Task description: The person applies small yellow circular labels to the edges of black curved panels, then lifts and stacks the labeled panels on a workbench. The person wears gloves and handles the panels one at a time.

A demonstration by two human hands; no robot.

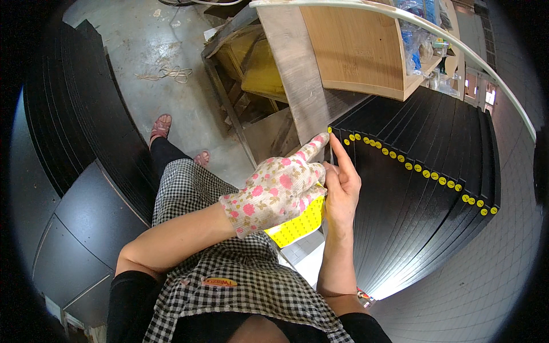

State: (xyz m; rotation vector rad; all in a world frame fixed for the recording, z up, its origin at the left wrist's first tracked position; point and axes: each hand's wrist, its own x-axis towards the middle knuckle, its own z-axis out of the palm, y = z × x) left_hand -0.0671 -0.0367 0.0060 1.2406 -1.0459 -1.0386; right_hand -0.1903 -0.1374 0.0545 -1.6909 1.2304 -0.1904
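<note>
My left hand (280, 191) wears a white glove with pink flowers. Its index finger reaches to the near corner of a row of upright black panels (394, 194), beside a round yellow sticker (330, 130). Its other fingers are curled over a yellow sheet of round stickers (297, 226), which hangs below the glove, partly covered. My right hand (343, 191) is bare, its index finger stretched to the same corner and its thumb bent apart from it. Along the panels' top corners runs a line of yellow stickers (409, 166), one beside another.
More black panels (74, 103) stand stacked at the left. A wooden cabinet (354, 48) with plastic-wrapped things stands beyond the row, next to a frame holding a yellow bin (266, 74). String (171, 73) lies on the grey floor. A pale hose-like bar (457, 43) arcs across the upper right.
</note>
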